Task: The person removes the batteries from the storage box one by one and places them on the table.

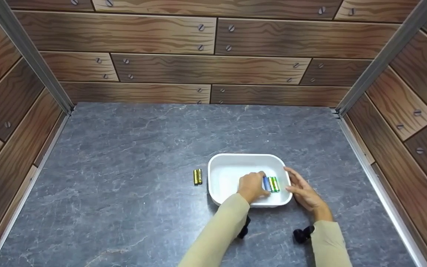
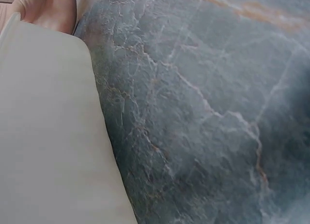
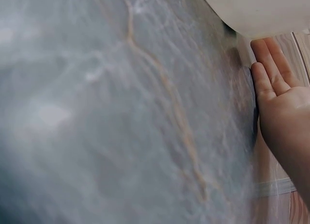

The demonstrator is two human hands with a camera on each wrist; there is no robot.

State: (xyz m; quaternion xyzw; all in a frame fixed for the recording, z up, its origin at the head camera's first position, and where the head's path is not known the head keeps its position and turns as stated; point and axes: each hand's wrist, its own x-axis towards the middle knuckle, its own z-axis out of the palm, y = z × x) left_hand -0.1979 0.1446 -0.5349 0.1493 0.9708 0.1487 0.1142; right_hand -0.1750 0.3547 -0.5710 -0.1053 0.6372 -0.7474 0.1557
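A white tray (image 1: 228,160) sits on the grey stone-look table (image 1: 132,155). Inside it, near the front right, lie a blue battery (image 1: 265,183) and green batteries (image 1: 274,184) side by side. My left hand (image 1: 260,184) reaches into the tray with curled fingers closed on the blue battery. Just outside the tray's right rim, my right hand (image 1: 294,181) lies with straight fingers. The right wrist view shows that open palm (image 3: 283,108) beside the tray's wall (image 3: 256,11). In the left wrist view only the tray's outer wall (image 2: 48,137) and bare table show.
Two gold-and-black batteries (image 1: 197,177) lie together on the table just left of the tray. Wood-patterned walls (image 1: 213,66) close in the table at the back and on both sides. Black wrist mounts (image 1: 302,234) hang under my sleeves.
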